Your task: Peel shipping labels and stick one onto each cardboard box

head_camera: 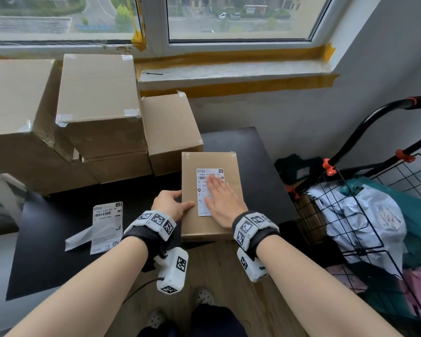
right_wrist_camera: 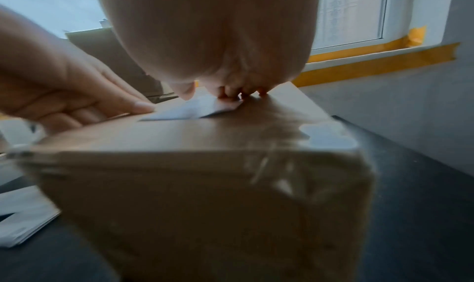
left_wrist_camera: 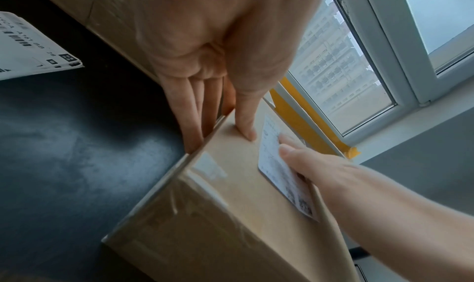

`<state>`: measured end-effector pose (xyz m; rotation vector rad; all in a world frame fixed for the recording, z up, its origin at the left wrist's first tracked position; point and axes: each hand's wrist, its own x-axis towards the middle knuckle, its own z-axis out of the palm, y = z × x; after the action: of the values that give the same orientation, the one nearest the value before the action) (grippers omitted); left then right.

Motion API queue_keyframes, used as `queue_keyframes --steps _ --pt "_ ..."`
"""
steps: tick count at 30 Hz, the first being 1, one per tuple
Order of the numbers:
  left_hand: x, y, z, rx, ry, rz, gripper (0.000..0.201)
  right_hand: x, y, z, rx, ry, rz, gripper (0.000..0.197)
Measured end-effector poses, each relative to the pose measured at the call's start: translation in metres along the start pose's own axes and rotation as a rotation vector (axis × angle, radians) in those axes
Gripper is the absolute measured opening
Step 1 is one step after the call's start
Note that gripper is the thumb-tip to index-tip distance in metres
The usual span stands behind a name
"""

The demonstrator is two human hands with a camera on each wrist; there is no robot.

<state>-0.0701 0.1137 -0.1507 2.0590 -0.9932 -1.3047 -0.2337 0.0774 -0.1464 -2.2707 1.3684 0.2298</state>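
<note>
Black table: label under right fingers.

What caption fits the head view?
Right hand flattens a shipping label onto a cardboard box steadied by the left hand.

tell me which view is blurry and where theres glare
Right wrist view: the box is smeared by motion blur, backlit by the window. Left wrist view: sharper, with glare on the box's tape. Head view: evenly lit, wide-angle bending at the edges.
</note>
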Motion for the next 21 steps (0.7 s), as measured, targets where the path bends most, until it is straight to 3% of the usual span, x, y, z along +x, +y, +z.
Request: queue_keyframes --steps 12,21 --pt "0.014 -0.015 0.003 0.033 0.003 0.023 0.047 -0.056 -0.019 0.037 0.021 0.027 -0.168 0.056" --pt "0.002 -0.006 0.001 -0.022 0.0 0.005 0.056 -0.083 0.016 0.034 -0.07 0.058 -0.069 0.055"
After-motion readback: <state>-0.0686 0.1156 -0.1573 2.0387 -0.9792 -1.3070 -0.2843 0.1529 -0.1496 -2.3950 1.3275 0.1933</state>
